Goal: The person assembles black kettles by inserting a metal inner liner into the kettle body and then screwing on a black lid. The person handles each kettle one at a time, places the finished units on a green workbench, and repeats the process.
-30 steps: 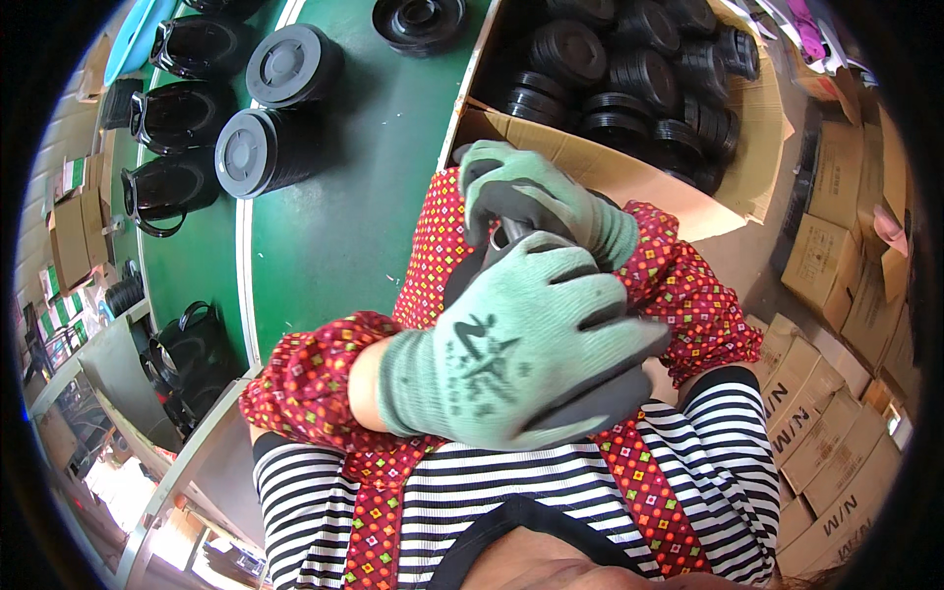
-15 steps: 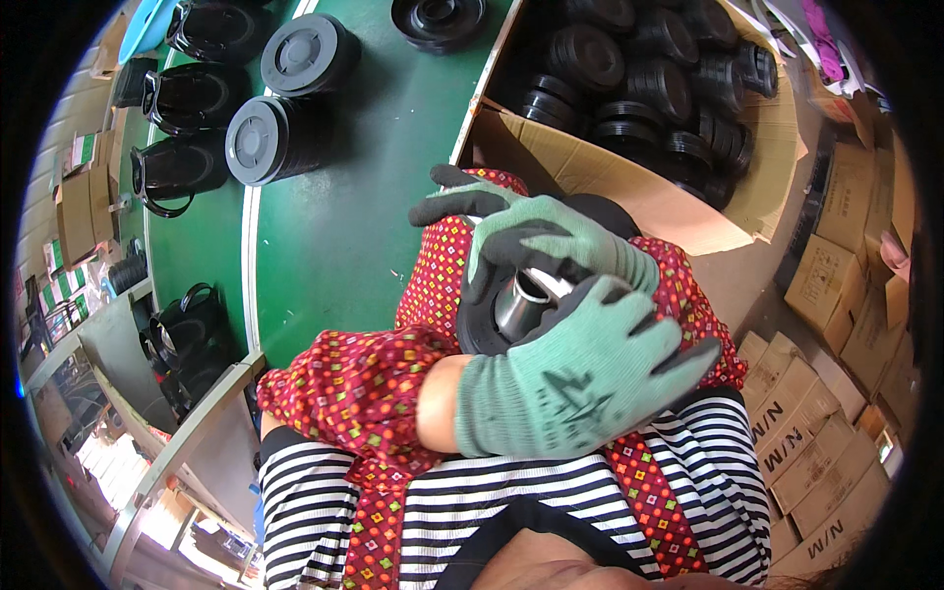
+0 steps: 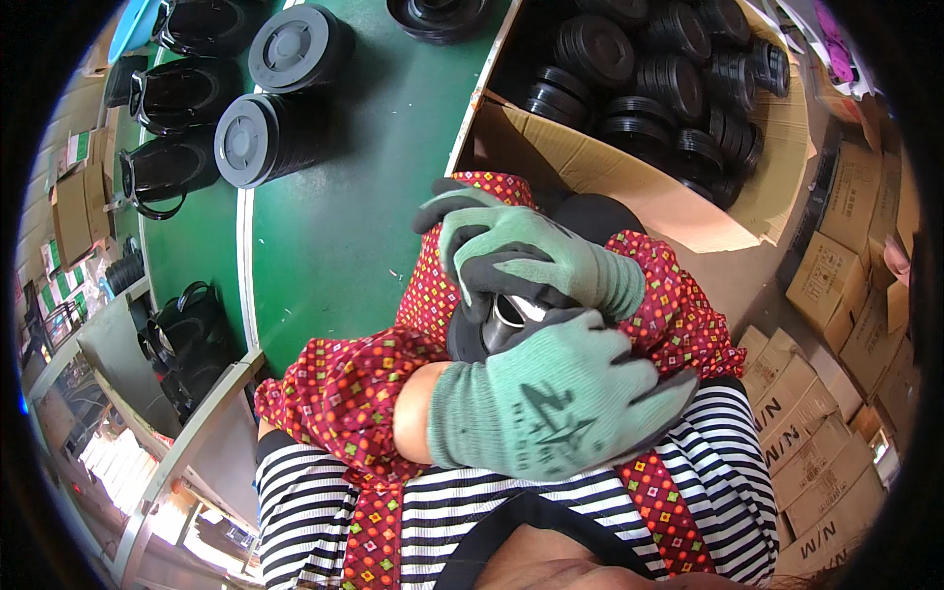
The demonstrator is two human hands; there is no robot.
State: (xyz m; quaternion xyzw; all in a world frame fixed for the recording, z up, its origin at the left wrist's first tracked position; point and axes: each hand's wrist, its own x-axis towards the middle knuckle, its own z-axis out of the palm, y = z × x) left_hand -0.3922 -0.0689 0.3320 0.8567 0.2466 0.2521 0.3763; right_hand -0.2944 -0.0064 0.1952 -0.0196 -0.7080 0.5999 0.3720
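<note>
My hands, in green knit gloves with dark palms, are together above my lap. Between them is a black round part [image 3: 466, 336] with a short shiny metal cylinder [image 3: 508, 313] at its middle. My left hand [image 3: 556, 398] is bent around the near side of the metal cylinder, its fingertips partly hidden. My right hand [image 3: 526, 254] arches over the far side, fingers curled down onto the black round part. The gloves cover much of both pieces, so how they join cannot be seen.
Stacked dark grey discs [image 3: 246, 141] and glossy black jugs with handles [image 3: 169, 177] stand on the green table [image 3: 344, 236]. Another black round part [image 3: 440, 15] lies at its far edge. An open carton [image 3: 629, 182] of stacked black discs is at far right; flattened cartons [image 3: 806, 433] lean at right.
My left hand has shifted slightly left and down, its fingers more drawn in. My right hand has moved slightly left, and less of the metal cylinder shows.
</note>
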